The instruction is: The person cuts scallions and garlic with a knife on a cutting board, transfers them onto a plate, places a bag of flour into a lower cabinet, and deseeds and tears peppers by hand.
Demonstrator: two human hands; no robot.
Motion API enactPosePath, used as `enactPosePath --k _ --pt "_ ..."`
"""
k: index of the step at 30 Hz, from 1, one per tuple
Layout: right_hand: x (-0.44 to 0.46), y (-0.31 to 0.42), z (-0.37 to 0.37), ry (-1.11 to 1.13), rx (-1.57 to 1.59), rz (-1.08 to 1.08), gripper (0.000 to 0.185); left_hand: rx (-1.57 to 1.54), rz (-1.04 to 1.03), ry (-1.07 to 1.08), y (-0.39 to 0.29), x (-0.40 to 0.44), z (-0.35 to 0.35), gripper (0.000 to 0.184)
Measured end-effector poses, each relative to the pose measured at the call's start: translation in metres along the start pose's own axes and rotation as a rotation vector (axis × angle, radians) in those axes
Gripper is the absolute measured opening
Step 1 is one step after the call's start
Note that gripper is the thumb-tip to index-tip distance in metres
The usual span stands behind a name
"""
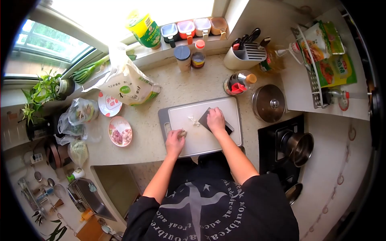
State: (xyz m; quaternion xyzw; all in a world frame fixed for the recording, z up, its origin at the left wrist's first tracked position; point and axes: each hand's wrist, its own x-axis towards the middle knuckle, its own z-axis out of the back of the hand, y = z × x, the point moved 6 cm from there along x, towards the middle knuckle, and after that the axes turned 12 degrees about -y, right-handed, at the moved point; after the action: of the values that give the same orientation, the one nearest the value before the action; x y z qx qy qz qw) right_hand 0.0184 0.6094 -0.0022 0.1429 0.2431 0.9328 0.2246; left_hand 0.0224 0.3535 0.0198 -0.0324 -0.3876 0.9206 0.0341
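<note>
A white cutting board point(207, 143) with a grey rim lies on the counter in front of me. My right hand point(216, 120) is closed on a cleaver point(224, 126), its wide dark blade lying slantwise over the board's right half. Just left of the blade is a small heap of chopped white bits point(194, 121), perhaps garlic. Toward the board's left edge, my left hand point(175, 142) is closed with its fingertips at a small pale lump point(183, 133), whose kind I cannot make out. The cleaver's edge is apart from my left fingers.
Left of the board, a pink-rimmed plate point(121, 136) holds pinkish chopped pieces. Behind it stand a large white bag point(130, 86) and plastic bags point(78, 114). Seasoning bottles point(198, 56), a knife block point(241, 58) and a lidded pan point(268, 103) line the back and right; a pot point(300, 148) sits on the stove.
</note>
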Motion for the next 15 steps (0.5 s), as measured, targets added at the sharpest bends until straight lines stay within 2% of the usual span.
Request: enactPosePath --k 7,15 --pt "-0.020 0.014 -0.020 0.095 0.121 0.023 0.004 0.004 0.038 0.002 0.006 0.006 -0.004 0.029" --pt "-0.027 0.051 -0.022 0.061 0.280 0.071 0.010 -0.009 0.038 0.005 0.009 0.005 -0.003 0.031"
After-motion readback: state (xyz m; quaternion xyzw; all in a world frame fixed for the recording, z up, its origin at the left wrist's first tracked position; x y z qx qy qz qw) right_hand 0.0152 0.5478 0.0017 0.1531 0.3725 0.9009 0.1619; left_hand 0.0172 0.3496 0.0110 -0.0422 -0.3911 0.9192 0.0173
